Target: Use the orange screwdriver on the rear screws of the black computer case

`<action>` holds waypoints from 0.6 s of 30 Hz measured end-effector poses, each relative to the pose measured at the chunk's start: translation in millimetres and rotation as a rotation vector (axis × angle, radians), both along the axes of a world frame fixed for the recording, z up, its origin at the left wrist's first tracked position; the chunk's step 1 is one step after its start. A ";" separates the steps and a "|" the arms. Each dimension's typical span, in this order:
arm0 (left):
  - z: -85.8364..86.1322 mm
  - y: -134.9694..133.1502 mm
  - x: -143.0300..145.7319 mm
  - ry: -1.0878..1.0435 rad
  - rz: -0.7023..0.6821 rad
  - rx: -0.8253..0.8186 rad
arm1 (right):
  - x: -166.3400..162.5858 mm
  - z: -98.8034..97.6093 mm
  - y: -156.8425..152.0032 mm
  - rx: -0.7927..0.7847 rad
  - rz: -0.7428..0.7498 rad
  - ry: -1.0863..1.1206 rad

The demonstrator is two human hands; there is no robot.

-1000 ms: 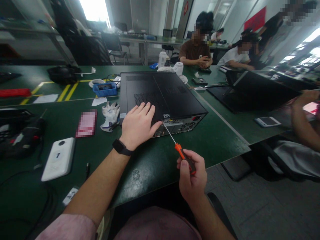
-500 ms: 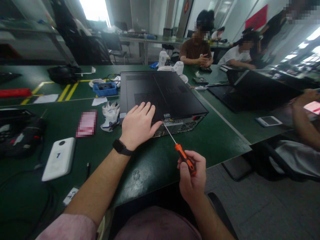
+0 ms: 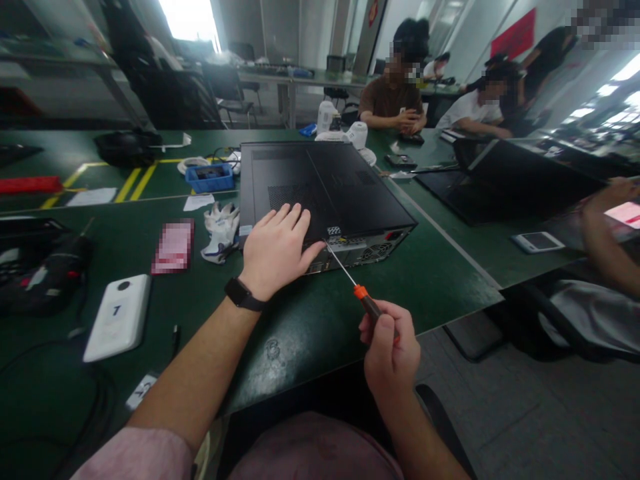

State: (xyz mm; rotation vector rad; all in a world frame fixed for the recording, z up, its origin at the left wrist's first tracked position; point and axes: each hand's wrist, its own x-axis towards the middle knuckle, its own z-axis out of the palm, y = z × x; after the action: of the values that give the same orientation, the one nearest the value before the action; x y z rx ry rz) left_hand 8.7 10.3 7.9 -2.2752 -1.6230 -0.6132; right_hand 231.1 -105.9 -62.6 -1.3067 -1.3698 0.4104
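A black computer case [image 3: 325, 190] lies flat on the green table [image 3: 310, 327]. My left hand [image 3: 277, 250] rests on its near corner, fingers stretched out flat, a dark watch on the wrist. My right hand [image 3: 393, 350] is closed round the orange and black handle of a screwdriver [image 3: 357, 290]. The thin metal shaft runs up and left, and its tip touches the upper edge of the case's rear panel, next to my left thumb.
Left of the case lie white gloves [image 3: 220, 230], a blue tray [image 3: 210, 178], a white device marked 1 [image 3: 117, 317] and black gear with cables [image 3: 43, 280]. A phone [image 3: 537, 241] and another dark case [image 3: 515, 183] sit to the right. Other people sit across the table.
My right hand has turned on the handle and slid slightly right, covering more of the orange grip. The left hand and the case have not moved.
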 end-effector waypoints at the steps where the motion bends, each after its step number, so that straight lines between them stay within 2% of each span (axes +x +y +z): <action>1: -0.2 0.2 0.0 -0.001 0.001 -0.003 | 0.3 -1.2 -0.4 0.007 0.021 0.021; 5: -1.3 0.9 -0.3 -0.005 0.004 -0.002 | 0.6 -4.5 -2.4 0.045 0.049 0.036; 13: -0.7 0.5 -0.4 -0.019 -0.007 0.001 | 5.5 -4.8 -3.4 -0.020 -0.033 -0.119; 18: -0.2 0.6 -0.9 -0.013 -0.012 0.005 | 4.7 -6.0 -3.5 -0.043 0.022 -0.035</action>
State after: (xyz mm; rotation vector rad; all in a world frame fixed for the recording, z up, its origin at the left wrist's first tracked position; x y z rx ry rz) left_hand 7.8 10.9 7.7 -2.2835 -1.6136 -0.6351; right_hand 235.8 -109.4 -68.6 -1.3400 -1.4128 0.4356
